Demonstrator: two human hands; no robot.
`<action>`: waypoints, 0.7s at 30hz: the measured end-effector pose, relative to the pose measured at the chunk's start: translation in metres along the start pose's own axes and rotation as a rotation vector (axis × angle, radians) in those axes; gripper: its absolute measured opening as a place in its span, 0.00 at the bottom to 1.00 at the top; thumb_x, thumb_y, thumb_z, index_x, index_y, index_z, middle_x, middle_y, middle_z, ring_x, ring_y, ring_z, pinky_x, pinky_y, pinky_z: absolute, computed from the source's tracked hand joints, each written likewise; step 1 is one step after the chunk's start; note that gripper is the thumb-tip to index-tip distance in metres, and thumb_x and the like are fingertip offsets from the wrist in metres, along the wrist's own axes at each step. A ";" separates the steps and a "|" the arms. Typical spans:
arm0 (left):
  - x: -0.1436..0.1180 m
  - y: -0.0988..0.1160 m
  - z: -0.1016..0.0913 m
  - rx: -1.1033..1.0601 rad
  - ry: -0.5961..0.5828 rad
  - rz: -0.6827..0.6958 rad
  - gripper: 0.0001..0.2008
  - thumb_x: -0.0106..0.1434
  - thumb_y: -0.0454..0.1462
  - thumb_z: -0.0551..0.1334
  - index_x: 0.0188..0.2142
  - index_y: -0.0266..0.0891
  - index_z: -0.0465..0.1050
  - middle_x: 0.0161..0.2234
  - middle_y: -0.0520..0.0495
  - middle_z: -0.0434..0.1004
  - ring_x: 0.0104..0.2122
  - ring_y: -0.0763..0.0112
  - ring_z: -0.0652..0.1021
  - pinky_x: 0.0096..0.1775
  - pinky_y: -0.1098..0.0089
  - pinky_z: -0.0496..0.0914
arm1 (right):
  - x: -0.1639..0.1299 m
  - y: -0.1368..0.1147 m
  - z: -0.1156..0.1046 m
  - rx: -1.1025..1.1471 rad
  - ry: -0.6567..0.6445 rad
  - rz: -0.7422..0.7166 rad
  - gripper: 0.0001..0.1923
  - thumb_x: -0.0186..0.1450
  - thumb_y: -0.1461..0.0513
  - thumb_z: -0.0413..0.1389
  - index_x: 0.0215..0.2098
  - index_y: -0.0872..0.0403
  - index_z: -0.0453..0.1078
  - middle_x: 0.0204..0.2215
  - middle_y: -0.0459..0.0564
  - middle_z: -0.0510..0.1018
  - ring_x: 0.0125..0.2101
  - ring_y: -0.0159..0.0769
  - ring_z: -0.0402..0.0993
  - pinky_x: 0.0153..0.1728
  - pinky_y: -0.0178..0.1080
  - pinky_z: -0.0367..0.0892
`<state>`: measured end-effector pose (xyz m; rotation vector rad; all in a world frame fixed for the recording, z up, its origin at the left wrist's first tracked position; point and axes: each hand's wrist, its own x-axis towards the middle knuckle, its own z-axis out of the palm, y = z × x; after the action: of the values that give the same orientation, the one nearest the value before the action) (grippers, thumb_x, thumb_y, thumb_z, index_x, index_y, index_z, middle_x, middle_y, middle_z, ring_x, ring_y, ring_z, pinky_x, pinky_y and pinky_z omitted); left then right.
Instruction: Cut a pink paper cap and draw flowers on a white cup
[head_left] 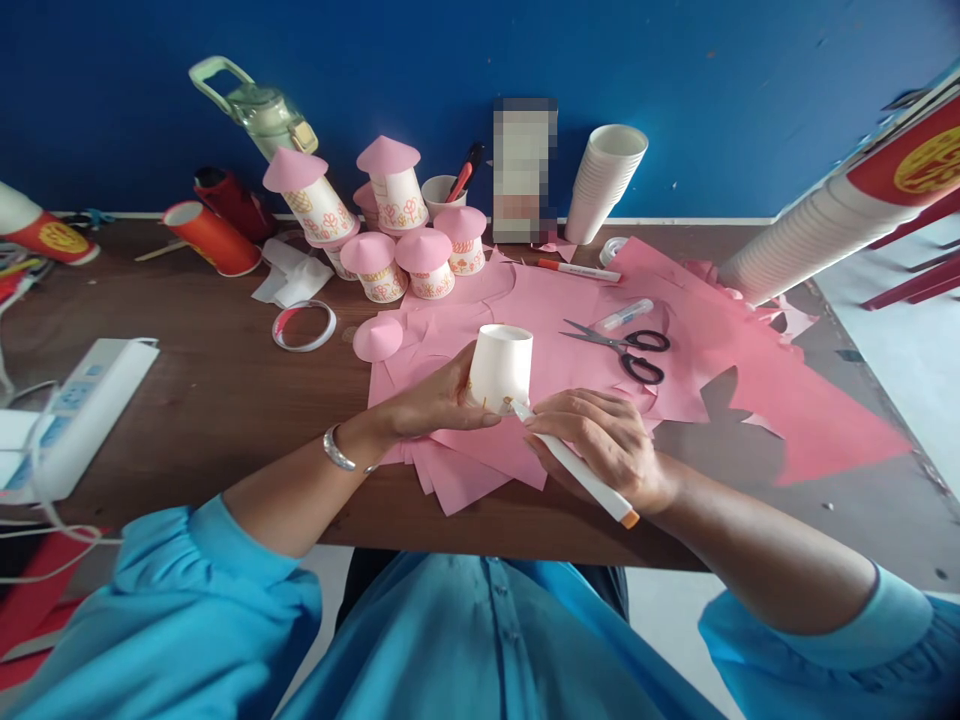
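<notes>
At far left we see a white power strip (82,400) on the brown table (225,400), and beyond it an orange paper cup (214,240) lying on its side. Next comes a ring of tape (304,326) flat on the wood, with a loose pink paper cone (377,338) just beside it at the edge of the pink paper sheets (712,370). Behind these stands a cluster of decorated cups capped with pink cones (405,235), near the blue wall.

In the middle, the left hand (435,400) grasps an upturned white paper cup (501,368), thumb and fingers closed around its lower rim; the cup rests on the pink sheets near the front edge of the table. A bracelet (337,452) circles that wrist. The right hand (607,445) is clenched around a white marker with an orange end (577,470), whose tip touches the cup's wall close to the rim, where small orange marks show.

Further right, scissors (626,350) lie on the pink paper, well apart from the hands, with a second marker (577,269) beyond them. A leaning stack of white cups (604,185) stands by the wall, and a longer stack of cups (810,235) lies at far right.
</notes>
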<state>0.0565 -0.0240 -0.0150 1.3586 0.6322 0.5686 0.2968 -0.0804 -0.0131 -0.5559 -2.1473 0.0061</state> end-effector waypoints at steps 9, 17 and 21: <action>-0.001 0.000 -0.003 0.028 -0.008 0.013 0.38 0.58 0.47 0.76 0.64 0.45 0.67 0.54 0.39 0.76 0.54 0.51 0.77 0.55 0.50 0.73 | 0.000 0.000 -0.001 -0.005 -0.003 -0.006 0.16 0.69 0.70 0.63 0.54 0.56 0.71 0.35 0.51 0.85 0.34 0.39 0.85 0.32 0.40 0.82; -0.002 0.006 0.000 0.011 -0.035 -0.014 0.39 0.61 0.45 0.75 0.67 0.44 0.65 0.57 0.38 0.75 0.57 0.50 0.76 0.57 0.52 0.72 | 0.001 0.000 -0.001 -0.009 -0.001 -0.015 0.14 0.70 0.70 0.63 0.53 0.58 0.71 0.35 0.52 0.85 0.35 0.39 0.85 0.34 0.40 0.83; -0.002 0.008 0.000 0.013 -0.055 -0.018 0.39 0.61 0.45 0.75 0.68 0.45 0.65 0.58 0.38 0.75 0.58 0.50 0.76 0.57 0.52 0.73 | 0.002 0.000 -0.001 -0.016 -0.008 -0.026 0.13 0.71 0.70 0.62 0.52 0.59 0.71 0.36 0.53 0.85 0.35 0.39 0.85 0.34 0.40 0.83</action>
<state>0.0549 -0.0242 -0.0071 1.3753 0.6036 0.5118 0.2971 -0.0799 -0.0109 -0.5382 -2.1641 -0.0231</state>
